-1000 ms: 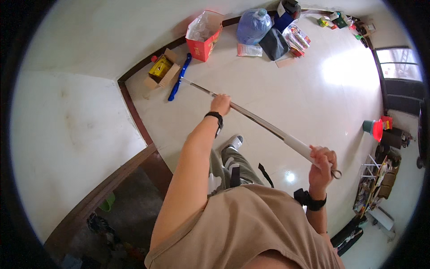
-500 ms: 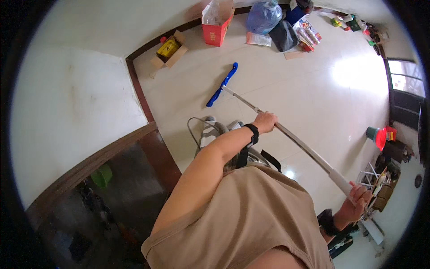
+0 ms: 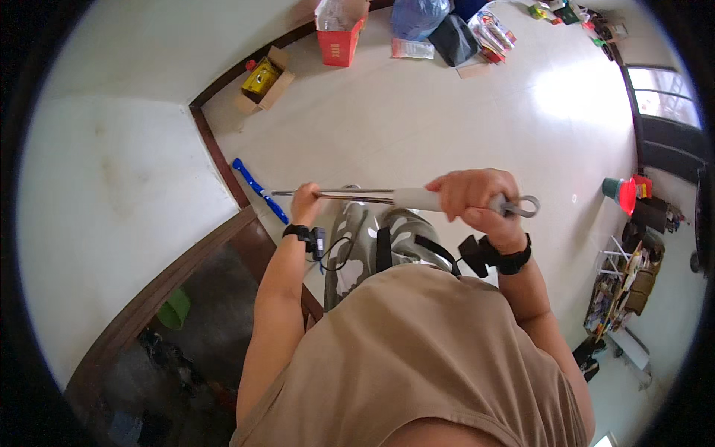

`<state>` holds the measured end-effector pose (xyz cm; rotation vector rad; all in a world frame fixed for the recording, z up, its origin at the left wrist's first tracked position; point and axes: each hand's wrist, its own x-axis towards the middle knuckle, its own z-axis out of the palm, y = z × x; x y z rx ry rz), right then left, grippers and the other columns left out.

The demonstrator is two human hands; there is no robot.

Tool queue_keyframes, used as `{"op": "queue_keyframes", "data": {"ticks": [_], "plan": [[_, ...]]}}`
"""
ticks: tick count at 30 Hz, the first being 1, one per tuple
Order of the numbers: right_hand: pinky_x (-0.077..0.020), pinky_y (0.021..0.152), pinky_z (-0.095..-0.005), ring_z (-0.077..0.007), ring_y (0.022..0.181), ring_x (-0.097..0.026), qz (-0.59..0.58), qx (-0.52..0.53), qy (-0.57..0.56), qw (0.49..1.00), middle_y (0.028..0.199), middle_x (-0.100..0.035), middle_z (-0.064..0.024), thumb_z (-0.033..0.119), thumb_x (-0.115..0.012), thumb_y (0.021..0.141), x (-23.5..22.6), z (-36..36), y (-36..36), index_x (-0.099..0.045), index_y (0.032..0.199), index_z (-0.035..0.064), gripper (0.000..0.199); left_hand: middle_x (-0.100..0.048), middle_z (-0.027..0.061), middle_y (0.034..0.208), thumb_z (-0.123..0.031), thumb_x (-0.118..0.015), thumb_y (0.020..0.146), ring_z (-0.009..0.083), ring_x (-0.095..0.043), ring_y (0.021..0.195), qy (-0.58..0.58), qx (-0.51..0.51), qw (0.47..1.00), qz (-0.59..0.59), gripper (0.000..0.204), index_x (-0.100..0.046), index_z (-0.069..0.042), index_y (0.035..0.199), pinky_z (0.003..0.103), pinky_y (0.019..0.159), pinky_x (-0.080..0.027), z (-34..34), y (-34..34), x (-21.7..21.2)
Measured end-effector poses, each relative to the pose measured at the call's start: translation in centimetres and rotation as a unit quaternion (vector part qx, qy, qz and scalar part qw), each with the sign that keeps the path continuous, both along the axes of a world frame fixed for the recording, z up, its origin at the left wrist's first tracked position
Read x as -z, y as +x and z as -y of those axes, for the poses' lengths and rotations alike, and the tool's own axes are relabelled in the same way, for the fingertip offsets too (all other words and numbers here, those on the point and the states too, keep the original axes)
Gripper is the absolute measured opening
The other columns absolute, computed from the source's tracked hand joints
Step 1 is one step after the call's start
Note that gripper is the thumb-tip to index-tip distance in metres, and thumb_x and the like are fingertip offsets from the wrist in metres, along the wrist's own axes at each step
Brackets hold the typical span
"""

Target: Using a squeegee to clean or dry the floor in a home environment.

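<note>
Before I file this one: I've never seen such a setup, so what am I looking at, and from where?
No machine here: a person works with two bare hands. The view comes from the left of two wide cameras worn on the head, looking down, so the shirt shows and straight edges bend near the rim. The left hand grips a metal pole nearer its blue bar, which lies by the left wall; the right hand grips the pale handle. Farther off, on the floor, are a red box and an open carton.
</note>
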<state>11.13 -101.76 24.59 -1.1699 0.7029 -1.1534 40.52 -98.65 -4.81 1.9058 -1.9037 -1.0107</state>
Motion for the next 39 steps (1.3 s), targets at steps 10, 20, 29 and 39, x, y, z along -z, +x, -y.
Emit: {"op": "queue_keyframes", "data": {"ticks": [10,20,29,39], "plan": [[-0.0443,0.072,-0.0461,-0.0214,0.054,-0.049,-0.053,0.164,-0.005,0.985,0.057,-0.048,-0.0085,0.005,-0.055,0.074,-2.2,-7.3,-13.9,-0.042,0.063,0.0056,0.017,-0.058,0.0133,0.072,-0.014,-0.055,0.069,0.0341,-0.055,0.072,-0.042,0.181,0.982,0.009,0.009,-0.054,-0.005,0.068,0.044,0.062,-0.045,1.5,-15.4,0.3],[-0.0404,0.071,-0.0442,-0.0191,0.055,-0.040,-0.514,0.436,-0.076,0.735,0.057,-0.040,-0.0073,0.012,-0.050,0.072,-9.8,-26.6,-35.8,-0.039,0.068,0.0038,0.014,-0.062,0.0134,0.078,-0.006,-0.053,0.068,0.0316,-0.059,0.082,-0.047,0.372,0.926,-0.037,0.012,-0.062,-0.008,0.075,0.043,0.066,-0.049,-7.4,-51.3,-0.3],[-0.0340,0.079,-0.0387,-0.0131,0.058,-0.036,-0.208,0.442,-0.012,0.873,0.059,-0.033,-0.0007,0.020,-0.052,0.079,-11.9,-33.8,-40.5,-0.033,0.066,0.0115,0.024,-0.060,0.0128,0.084,-0.007,-0.052,0.072,0.0304,-0.058,0.086,0.001,0.450,0.889,-0.081,0.010,-0.058,-0.007,0.080,0.041,0.071,-0.048,-12.2,-59.8,-6.1],[-0.0416,0.069,-0.0426,-0.0170,0.048,-0.043,-0.108,0.345,-0.090,0.928,0.054,-0.043,-0.0048,0.017,-0.058,0.070,-8.0,-20.1,-41.0,-0.039,0.062,0.0095,0.021,-0.055,0.0130,0.072,-0.002,-0.050,0.067,0.0337,-0.054,0.074,-0.127,0.256,0.957,-0.055,0.004,-0.051,-0.006,0.067,0.045,0.063,-0.045,0.2,-51.9,-4.1]]}}
